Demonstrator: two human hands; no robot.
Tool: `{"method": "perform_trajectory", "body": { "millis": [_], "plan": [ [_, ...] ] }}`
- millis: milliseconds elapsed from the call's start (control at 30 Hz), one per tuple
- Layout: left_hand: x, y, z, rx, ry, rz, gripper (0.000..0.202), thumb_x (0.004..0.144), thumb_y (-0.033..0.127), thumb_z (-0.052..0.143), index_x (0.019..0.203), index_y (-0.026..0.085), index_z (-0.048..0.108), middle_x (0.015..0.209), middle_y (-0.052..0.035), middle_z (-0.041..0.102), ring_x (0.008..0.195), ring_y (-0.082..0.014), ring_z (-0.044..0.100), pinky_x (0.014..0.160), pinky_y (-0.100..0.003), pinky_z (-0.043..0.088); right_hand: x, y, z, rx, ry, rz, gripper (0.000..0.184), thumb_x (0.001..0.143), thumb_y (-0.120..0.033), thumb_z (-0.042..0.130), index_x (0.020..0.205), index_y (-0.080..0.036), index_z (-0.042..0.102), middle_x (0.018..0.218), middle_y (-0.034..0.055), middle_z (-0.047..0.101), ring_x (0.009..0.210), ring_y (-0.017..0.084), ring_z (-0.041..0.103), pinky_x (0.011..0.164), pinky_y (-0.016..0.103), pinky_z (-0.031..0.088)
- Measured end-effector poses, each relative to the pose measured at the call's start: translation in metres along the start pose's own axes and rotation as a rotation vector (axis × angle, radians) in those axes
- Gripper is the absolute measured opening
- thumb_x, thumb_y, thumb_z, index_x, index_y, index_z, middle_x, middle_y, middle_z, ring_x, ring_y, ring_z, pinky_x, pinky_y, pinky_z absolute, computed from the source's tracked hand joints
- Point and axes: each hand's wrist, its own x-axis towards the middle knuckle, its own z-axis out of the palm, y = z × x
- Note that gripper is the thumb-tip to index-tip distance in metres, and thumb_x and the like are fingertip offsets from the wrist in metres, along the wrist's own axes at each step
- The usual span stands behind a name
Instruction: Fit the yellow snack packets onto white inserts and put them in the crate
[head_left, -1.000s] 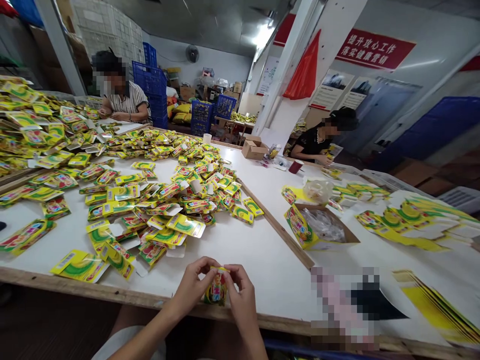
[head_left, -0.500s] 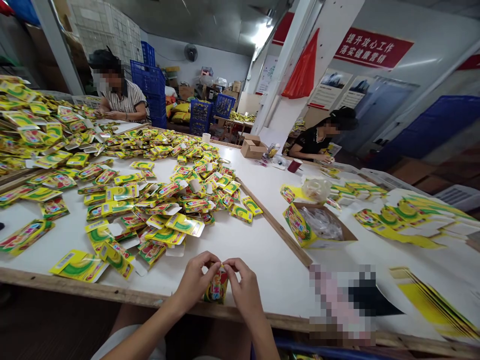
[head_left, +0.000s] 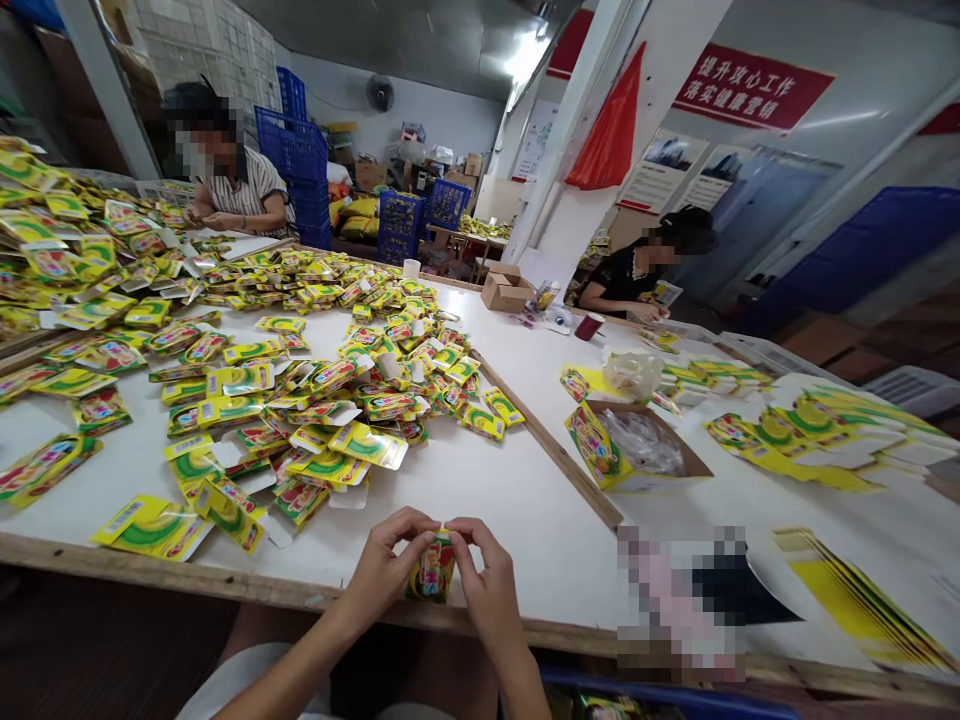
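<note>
A small yellow, green and red printed box stands upright at the table's front edge, between my two hands. My left hand pinches its top left corner with thumb and fingertips. From the other side, my right hand pinches the top right corner the same way. The fingertips of both hands nearly meet along the box's top edge. Just beyond and to the left lies a heap of similar small boxes, several with white end flaps standing out.
A wooden strip crosses the white table. Right of it stand an open display carton holding clear plastic, and a stack of flat yellow cartons. Two people sit across the table. A blue crate is below the front edge.
The box's printed front shows slightly more between my hands, which keep their pinch at its top. The view has shifted a little.
</note>
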Motion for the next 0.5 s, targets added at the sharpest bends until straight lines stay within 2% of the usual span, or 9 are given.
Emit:
{"method": "perform_trajectory", "body": {
  "millis": [200, 267, 333, 400, 467, 500],
  "plan": [
    [-0.003, 0.005, -0.004, 0.141, -0.08, 0.101, 0.018, 0.089, 0.025, 0.056, 0.097, 0.022, 0.072, 0.086, -0.0064, 0.067, 0.084, -0.0197, 0.064, 0.076, -0.03, 0.051, -0.007, 0.005, 0.016, 0.1, 0.027, 0.054, 0.016, 0.087, -0.031, 0.058, 0.09, -0.021, 0.069, 0.088, 0.0047, 0.071, 0.086, 0.02, 0.066, 0.078, 0.029, 0.052],
    [-0.003, 0.01, -0.008, 0.224, -0.107, 0.129, 0.018, 0.09, 0.024, 0.054, 0.098, 0.023, 0.071, 0.092, -0.0072, 0.067, 0.088, -0.02, 0.064, 0.079, -0.03, 0.051, -0.011, 0.002, 0.011, 0.084, 0.042, 0.053, 0.019, 0.087, -0.035, 0.057, 0.088, -0.022, 0.07, 0.088, 0.0051, 0.071, 0.086, 0.021, 0.066, 0.078, 0.03, 0.053],
    [0.0, 0.016, -0.016, 0.35, -0.108, 0.177, 0.019, 0.091, 0.023, 0.053, 0.102, 0.024, 0.068, 0.102, -0.0081, 0.066, 0.097, -0.0213, 0.062, 0.086, -0.032, 0.05, -0.02, -0.001, -0.012, 0.001, 0.133, 0.062, 0.023, 0.087, -0.04, 0.055, 0.085, -0.022, 0.07, 0.087, 0.0053, 0.072, 0.084, 0.022, 0.066, 0.076, 0.03, 0.053],
    [0.008, 0.02, -0.031, 0.514, -0.055, 0.236, 0.022, 0.09, 0.023, 0.054, 0.109, 0.025, 0.065, 0.111, -0.0087, 0.064, 0.106, -0.0239, 0.059, 0.093, -0.037, 0.047, -0.034, 0.0, -0.054, -0.153, 0.265, 0.115, 0.027, 0.085, -0.046, 0.055, 0.083, -0.023, 0.07, 0.084, 0.0054, 0.072, 0.079, 0.023, 0.066, 0.071, 0.029, 0.053],
    [0.021, 0.02, -0.048, 0.702, 0.025, 0.271, 0.028, 0.087, 0.021, 0.056, 0.115, 0.025, 0.061, 0.119, -0.0098, 0.061, 0.114, -0.0279, 0.054, 0.1, -0.044, 0.042, -0.052, 0.008, -0.107, -0.338, 0.265, 0.199, 0.029, 0.081, -0.051, 0.059, 0.081, -0.025, 0.071, 0.083, 0.0063, 0.072, 0.076, 0.024, 0.067, 0.069, 0.029, 0.053],
    [0.03, 0.019, -0.056, 0.8, 0.059, 0.267, 0.033, 0.085, 0.019, 0.057, 0.117, 0.024, 0.06, 0.123, -0.0108, 0.059, 0.118, -0.0303, 0.051, 0.103, -0.047, 0.038, -0.061, 0.014, -0.132, -0.405, 0.223, 0.201, 0.032, 0.074, -0.055, 0.064, 0.077, -0.025, 0.073, 0.08, 0.0076, 0.073, 0.074, 0.026, 0.067, 0.068, 0.03, 0.053]
  ]
}}
